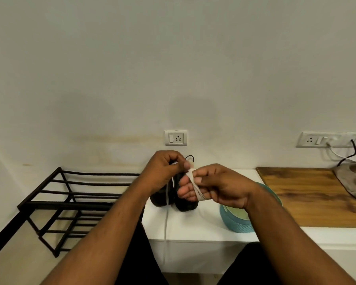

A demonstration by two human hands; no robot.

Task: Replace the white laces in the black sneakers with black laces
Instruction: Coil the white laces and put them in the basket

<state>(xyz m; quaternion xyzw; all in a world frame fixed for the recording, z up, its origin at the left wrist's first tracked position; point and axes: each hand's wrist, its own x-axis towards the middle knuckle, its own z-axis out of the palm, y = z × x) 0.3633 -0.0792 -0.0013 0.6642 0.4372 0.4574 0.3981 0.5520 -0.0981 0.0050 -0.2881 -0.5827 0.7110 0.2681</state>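
Two black sneakers point(185, 203) stand side by side on the white table point(193, 229), toes toward me, mostly hidden behind my hands. A white lace point(196, 188) is wound in several turns around the fingers of my right hand point(212, 187), which holds it with thumb and curled fingers. My left hand point(164, 169) pinches the same lace just above and to the left of the coil. A loose length of the white lace point(166, 221) hangs down over the table's front edge. A black lace loop point(190, 157) peeks out behind my left hand.
A teal basket point(234, 223) sits on the table under my right wrist. A wooden board point(308, 198) with a grey cloth bag point(353, 182) lies at the right. A black metal shoe rack point(70, 202) stands on the floor at the left. Wall sockets point(176, 138) are behind.
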